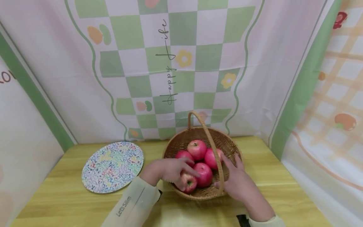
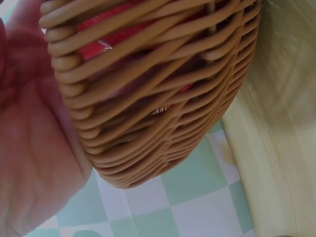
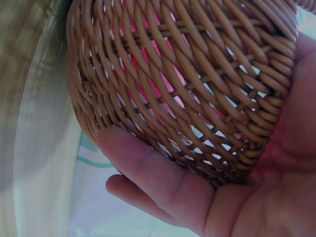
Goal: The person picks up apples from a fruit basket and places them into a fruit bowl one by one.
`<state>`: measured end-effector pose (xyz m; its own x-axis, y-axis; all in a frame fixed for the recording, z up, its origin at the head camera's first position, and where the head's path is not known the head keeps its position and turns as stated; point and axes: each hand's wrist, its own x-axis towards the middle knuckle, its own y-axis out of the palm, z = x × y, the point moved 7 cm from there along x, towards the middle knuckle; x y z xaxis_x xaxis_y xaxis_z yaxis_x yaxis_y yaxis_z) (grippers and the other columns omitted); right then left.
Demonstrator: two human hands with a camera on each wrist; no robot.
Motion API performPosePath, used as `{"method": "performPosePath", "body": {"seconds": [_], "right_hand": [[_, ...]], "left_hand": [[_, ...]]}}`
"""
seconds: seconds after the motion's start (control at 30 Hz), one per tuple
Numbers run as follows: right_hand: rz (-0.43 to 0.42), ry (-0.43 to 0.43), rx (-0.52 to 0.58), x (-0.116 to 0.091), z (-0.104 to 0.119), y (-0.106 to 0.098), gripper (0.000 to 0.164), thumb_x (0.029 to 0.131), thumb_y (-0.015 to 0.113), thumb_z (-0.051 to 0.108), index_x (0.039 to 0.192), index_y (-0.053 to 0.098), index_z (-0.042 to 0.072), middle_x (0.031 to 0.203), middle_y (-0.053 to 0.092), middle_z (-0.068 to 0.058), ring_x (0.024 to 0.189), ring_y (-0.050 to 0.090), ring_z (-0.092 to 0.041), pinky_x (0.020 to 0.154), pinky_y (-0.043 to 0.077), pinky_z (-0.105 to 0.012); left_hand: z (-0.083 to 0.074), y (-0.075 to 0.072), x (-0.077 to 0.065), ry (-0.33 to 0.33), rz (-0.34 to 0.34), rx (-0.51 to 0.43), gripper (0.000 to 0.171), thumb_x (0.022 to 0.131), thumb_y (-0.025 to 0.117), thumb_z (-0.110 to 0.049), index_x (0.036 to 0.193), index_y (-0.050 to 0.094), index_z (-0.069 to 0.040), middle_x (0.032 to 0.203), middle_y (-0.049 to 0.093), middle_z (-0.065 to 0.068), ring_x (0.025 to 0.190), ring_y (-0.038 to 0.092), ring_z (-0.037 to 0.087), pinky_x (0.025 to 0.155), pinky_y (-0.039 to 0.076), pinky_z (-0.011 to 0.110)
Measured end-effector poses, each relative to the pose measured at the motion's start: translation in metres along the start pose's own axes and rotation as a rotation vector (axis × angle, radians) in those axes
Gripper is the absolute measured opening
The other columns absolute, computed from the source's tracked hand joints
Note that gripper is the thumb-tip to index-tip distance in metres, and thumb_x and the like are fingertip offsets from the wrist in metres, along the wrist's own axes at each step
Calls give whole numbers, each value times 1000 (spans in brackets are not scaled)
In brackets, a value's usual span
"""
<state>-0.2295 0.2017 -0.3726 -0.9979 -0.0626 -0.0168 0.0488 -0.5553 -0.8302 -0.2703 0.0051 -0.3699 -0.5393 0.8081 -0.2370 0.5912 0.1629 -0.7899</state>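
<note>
Head view: the left hand (image 1: 171, 170) curls thumb and fingers about the near-left apple (image 1: 191, 182), roundish, hollow end facing up, inside the basket (image 1: 225, 140); the handle (image 1: 210, 140) arches from far-left to near-right. The right hand (image 1: 240, 183), fingers spread, straddles the rim. Left wrist view: palm beside weave, fingers hidden. Right wrist view: two fingers extended outside.
</note>
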Motion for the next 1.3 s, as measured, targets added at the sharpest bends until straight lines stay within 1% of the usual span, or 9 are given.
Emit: {"method": "performPosePath", "body": {"seconds": [0.1,0.27,0.47,0.63,0.73,0.9,1.13,1.2,1.3], "right_hand": [[5,0,-4,-1,1,0,114,70,90,32,160,22,13,153,-6,-42,109,50,-64,73,55,-55],[9,-1,-17,-1,1,1,113,71,90,34,159,23,12,153,-4,-42,113,47,-65,78,53,-60],[19,-20,-15,-1,1,1,114,71,89,37,160,22,17,153,-2,-42,108,52,-62,75,54,-58],[27,-43,0,-2,1,0,115,71,88,42,161,21,20,153,0,-43,106,55,-59,75,54,-58],[29,-53,5,-3,1,-1,114,71,86,50,160,22,18,152,3,-43,108,54,-60,77,52,-62],[40,-39,12,-5,3,-2,116,74,79,62,161,18,15,153,0,-42,109,54,-59,73,53,-60],[37,-18,23,-4,4,-3,119,71,79,65,161,18,15,155,-3,-40,115,48,-62,81,50,-64],[42,-15,32,-5,4,-3,119,71,79,65,161,20,15,155,-3,-40,118,44,-63,84,48,-66],[40,-10,63,-5,4,-4,119,70,81,63,160,22,14,156,-3,-38,124,36,-65,90,42,-70]], "left_hand": [[-1,1,2,28,11,1,63,73,79,-6,130,69,-31,147,43,2,133,38,14,99,39,27],[-6,3,3,109,20,16,61,72,79,-1,128,71,-23,128,57,-9,118,46,4,95,40,21],[-12,6,1,143,32,85,55,75,76,1,126,71,-21,124,58,-11,117,46,3,96,39,20],[-15,5,-2,164,8,117,52,76,75,0,124,72,-21,123,59,-13,118,47,3,96,40,20],[-14,1,-5,188,-20,69,50,77,73,1,123,72,-19,123,60,-12,118,47,4,97,41,22],[-7,-8,-9,210,-117,-19,51,78,71,2,125,70,-18,130,55,-6,120,46,6,101,40,26],[-4,-14,-11,269,-186,-111,46,82,73,-2,125,70,-17,132,52,-3,121,44,8,102,38,29],[-2,-15,-12,261,-208,-137,44,83,73,-3,125,71,-18,135,51,0,123,44,10,103,38,31],[1,-16,-13,218,-242,-164,44,84,73,-6,126,70,-21,141,49,3,127,42,13,104,37,36]]}}
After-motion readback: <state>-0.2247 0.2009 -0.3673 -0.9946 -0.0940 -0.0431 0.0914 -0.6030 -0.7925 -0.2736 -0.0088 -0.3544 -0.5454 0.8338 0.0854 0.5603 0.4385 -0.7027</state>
